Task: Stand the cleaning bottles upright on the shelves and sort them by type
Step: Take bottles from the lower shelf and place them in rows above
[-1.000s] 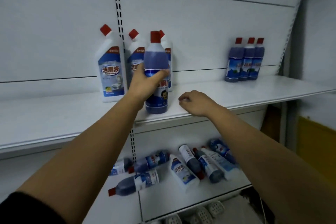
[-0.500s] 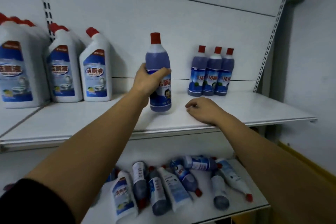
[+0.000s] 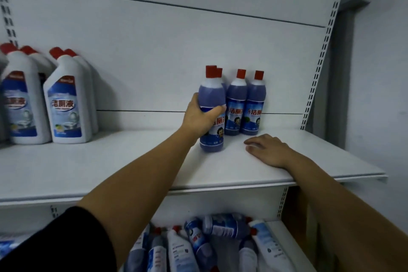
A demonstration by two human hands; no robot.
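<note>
Fingers [image 3: 215, 110] of left hand [image 3: 198, 118] grip a purple bottle [image 3: 212, 95] beside three others [image 3: 235, 97]; right hand [image 3: 267, 150] rests loosely on shelf [image 3: 110, 165]

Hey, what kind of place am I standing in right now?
Likely a shop or stockroom: a white shelf on slotted uprights, matching purple bottles lined up, white bottles grouped apart, more bottles lying jumbled below.

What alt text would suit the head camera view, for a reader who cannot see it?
The left hand grips a purple red-capped bottle upright before three matching bottles on the upper shelf; the right hand rests on that shelf. White toilet-cleaner bottles stand at left, and mixed bottles lie jumbled on the lower shelf.
</note>
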